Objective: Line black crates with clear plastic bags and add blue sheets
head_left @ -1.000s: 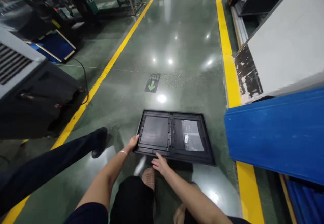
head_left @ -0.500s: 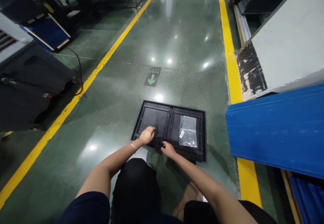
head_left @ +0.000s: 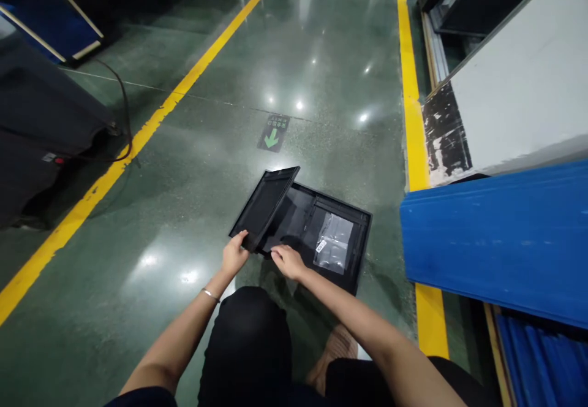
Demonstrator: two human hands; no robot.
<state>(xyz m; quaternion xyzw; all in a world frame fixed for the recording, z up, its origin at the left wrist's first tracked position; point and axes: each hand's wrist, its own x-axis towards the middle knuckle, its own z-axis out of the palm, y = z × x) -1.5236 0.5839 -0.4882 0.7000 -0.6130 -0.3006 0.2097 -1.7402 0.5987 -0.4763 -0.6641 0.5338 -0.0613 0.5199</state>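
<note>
A black folding crate [head_left: 303, 209] lies collapsed on the floor in front of my knees. Its left end panel [head_left: 264, 201] is tilted up out of the frame, its right edge raised. My left hand [head_left: 236, 255] is closed on the near corner of this panel, thumb on top. At the crate's near rim, right of the panel, my right hand [head_left: 288, 262] has its fingers curled over the edge; the fingertips are partly hidden. A clear plastic sleeve [head_left: 336, 244] with a small white label sits on the right end panel, which lies flat.
Yellow lines [head_left: 158, 116] border the green floor lane on both sides. A floor sign [head_left: 272, 139] with a green arrow is beyond the crate. Blue sheets [head_left: 496, 235] jut in on the right, below a white board [head_left: 519, 76]. Dark covered equipment [head_left: 50, 119] with a cable stands left.
The left end panel has come up from lying flat to tilted. My left hand has moved left and nearer, onto the panel's corner. My right hand has shifted slightly left along the rim.
</note>
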